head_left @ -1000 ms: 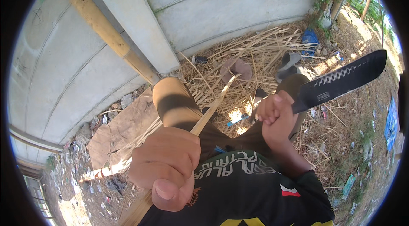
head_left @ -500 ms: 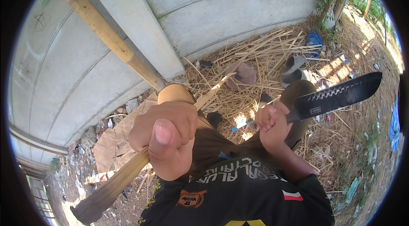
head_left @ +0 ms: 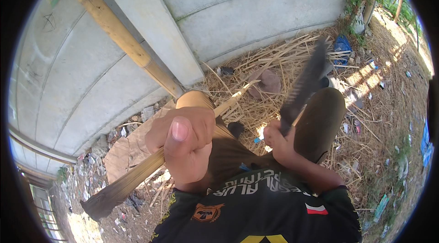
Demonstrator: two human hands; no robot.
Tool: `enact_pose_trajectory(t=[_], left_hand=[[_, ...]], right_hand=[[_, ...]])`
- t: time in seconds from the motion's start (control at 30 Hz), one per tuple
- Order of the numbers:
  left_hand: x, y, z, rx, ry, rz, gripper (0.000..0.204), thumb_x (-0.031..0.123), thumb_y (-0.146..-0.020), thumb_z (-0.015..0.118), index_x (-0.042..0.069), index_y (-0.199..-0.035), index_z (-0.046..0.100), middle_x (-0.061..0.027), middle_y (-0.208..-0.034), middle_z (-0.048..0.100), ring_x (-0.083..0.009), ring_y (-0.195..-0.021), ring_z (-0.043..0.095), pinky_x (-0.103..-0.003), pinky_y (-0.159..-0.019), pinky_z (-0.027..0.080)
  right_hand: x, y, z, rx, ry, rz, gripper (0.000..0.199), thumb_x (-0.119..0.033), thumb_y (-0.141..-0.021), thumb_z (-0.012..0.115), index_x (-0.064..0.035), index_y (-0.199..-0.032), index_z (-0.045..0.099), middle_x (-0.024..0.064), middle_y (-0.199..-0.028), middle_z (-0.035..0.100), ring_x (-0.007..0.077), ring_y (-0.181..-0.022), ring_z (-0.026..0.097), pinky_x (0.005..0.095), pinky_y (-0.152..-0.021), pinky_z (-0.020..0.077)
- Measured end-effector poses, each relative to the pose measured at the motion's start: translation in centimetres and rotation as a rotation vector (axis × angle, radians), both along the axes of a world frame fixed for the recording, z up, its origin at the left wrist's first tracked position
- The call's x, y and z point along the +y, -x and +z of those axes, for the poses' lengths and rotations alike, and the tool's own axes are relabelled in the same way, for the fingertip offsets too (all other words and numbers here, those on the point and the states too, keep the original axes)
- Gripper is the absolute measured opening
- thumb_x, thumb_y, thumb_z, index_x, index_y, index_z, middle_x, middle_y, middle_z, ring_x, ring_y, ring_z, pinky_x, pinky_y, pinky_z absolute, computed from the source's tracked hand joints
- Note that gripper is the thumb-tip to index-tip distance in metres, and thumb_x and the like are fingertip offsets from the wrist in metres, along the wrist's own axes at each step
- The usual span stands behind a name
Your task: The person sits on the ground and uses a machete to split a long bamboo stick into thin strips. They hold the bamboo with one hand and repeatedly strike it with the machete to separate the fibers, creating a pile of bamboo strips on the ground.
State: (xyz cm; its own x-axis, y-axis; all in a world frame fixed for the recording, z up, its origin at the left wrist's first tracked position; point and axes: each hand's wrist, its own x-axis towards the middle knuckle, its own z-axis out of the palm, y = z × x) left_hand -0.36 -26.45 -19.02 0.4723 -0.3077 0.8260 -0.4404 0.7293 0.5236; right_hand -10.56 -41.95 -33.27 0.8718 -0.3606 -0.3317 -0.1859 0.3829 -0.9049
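Observation:
My left hand (head_left: pixel 183 144) is closed in a fist around a split bamboo stick (head_left: pixel 137 174). Its dark, ragged end points to the lower left, and its pale, narrowed tip lies over the litter ahead. In my right hand (head_left: pixel 281 143) is the handle of a machete (head_left: pixel 302 85) with a long black blade. That blade stands up and away from me, tilted to the right, beside my right knee and apart from the stick; motion blurs it a little. Beyond the stick's tip sits a round wooden chopping block (head_left: pixel 270 83) among the shavings.
Long bamboo strips (head_left: pixel 260 55) cover the ground by the concrete wall (head_left: pixel 256 14). A bamboo pole (head_left: pixel 116 28) leans at the left. A flat brown sheet (head_left: pixel 123 156) lies beside my left leg. A blue plastic bag (head_left: pixel 341 48) is at the far right.
The machete has swung from pointing right to pointing up and away, now partly covering the grey sandals. My left hand still grips the bamboo stick in much the same place.

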Motion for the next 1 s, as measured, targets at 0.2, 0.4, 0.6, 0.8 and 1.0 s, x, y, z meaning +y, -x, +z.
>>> enact_pose_trajectory(t=[0.2, 0.4, 0.6, 0.8, 1.0], left_hand=[[0.9, -1.3, -0.3, 0.014, 0.051, -0.002, 0.047, 0.016, -0.105, 0.028, 0.013, -0.058, 0.026, 0.0018, -0.046, 0.024, -0.0084, -0.039, 0.018, -0.029, -0.040, 0.016], [1.1, -1.0, -0.1, 0.045, 0.059, 0.004, 0.046, 0.016, -0.105, 0.028, 0.014, -0.059, 0.027, 0.0021, -0.046, 0.025, -0.0087, -0.040, 0.018, -0.029, -0.041, 0.017], [1.5, -1.2, -0.1, 0.060, 0.045, -0.004, 0.045, 0.015, -0.104, 0.033, 0.012, -0.059, 0.028, 0.0014, -0.048, 0.026, -0.0091, -0.041, 0.020, -0.029, -0.042, 0.017], [1.4, -0.8, 0.5, 0.109, 0.080, 0.044, 0.044, 0.020, -0.106, 0.031, 0.014, -0.062, 0.027, 0.0017, -0.049, 0.024, -0.0091, -0.043, 0.017, -0.029, -0.044, 0.017], [1.5, 0.7, 0.6, 0.187, 0.224, 0.182, 0.037, 0.016, -0.103, 0.035, 0.014, -0.066, 0.028, 0.0020, -0.050, 0.024, -0.0071, -0.043, 0.017, -0.028, -0.043, 0.017]], right_hand=[[-2.7, -0.2, 0.7, 0.147, 0.104, 0.109, 0.025, -0.011, -0.086, 0.063, -0.0075, -0.065, 0.050, -0.0031, -0.050, 0.041, 0.0075, -0.040, 0.037, 0.0258, -0.040, 0.0296], [-1.3, -1.1, 3.8, -0.686, -0.080, -0.291, 0.031, -0.007, -0.089, 0.057, -0.0097, -0.062, 0.041, -0.0034, -0.051, 0.041, 0.0064, -0.042, 0.035, 0.0257, -0.042, 0.0280], [0.2, -1.8, -3.6, 0.346, 0.120, 0.290, 0.019, -0.016, -0.085, 0.065, -0.0018, -0.076, 0.057, -0.0004, -0.055, 0.047, 0.0093, -0.045, 0.042, 0.0283, -0.044, 0.0343], [-1.8, -3.0, 0.6, -0.199, 0.493, -0.024, 0.020, -0.020, -0.089, 0.069, -0.0025, -0.086, 0.060, -0.0021, -0.057, 0.046, 0.0075, -0.043, 0.041, 0.0285, -0.041, 0.0335], [-2.8, -3.5, 8.3, -0.483, 0.146, -0.263, 0.021, -0.017, -0.091, 0.065, -0.0079, -0.078, 0.051, -0.0017, -0.056, 0.045, 0.0072, -0.041, 0.039, 0.0275, -0.041, 0.0326]])
